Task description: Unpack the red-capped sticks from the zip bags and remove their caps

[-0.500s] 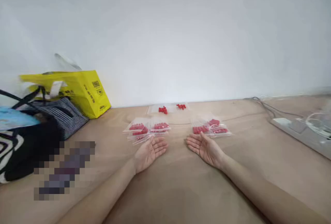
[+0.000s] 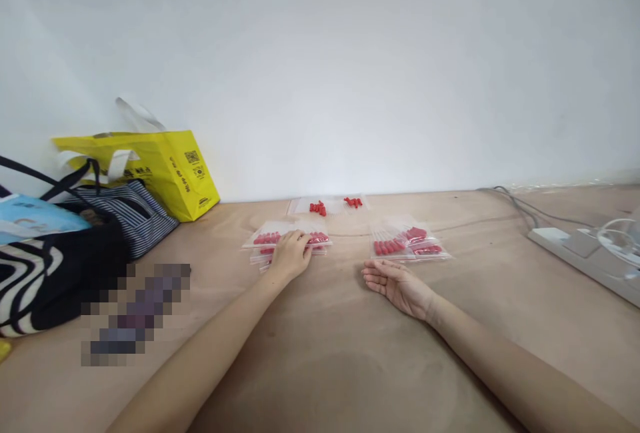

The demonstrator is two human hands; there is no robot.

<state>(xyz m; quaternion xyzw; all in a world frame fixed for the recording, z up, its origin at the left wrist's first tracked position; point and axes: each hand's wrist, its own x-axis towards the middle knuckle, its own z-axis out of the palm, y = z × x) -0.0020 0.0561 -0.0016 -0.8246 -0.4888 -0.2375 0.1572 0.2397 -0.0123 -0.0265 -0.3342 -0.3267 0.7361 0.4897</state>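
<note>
My left hand lies palm down over the left pile of clear zip bags. Its fingers are slightly bent and a little apart, touching the bags; the thumb is hidden. Small red pieces show inside these bags on both sides of the hand. On the table, my right hand rests palm up, fingers loosely curled, with nothing in it. Just beyond it is the right pile of clear bags, also holding red pieces. Farther back, two small groups of red pieces lie on clear bags.
To the left stand a yellow bag, a striped pouch and a black-and-white bag. A blurred-out dark object lies before them. A power strip with cables sits at the right. A white wall rises behind.
My left hand has turned from palm up to palm down and moved forward onto the left bags. My right hand stays in place, its fingers slightly more curled. The view has shifted slightly.
</note>
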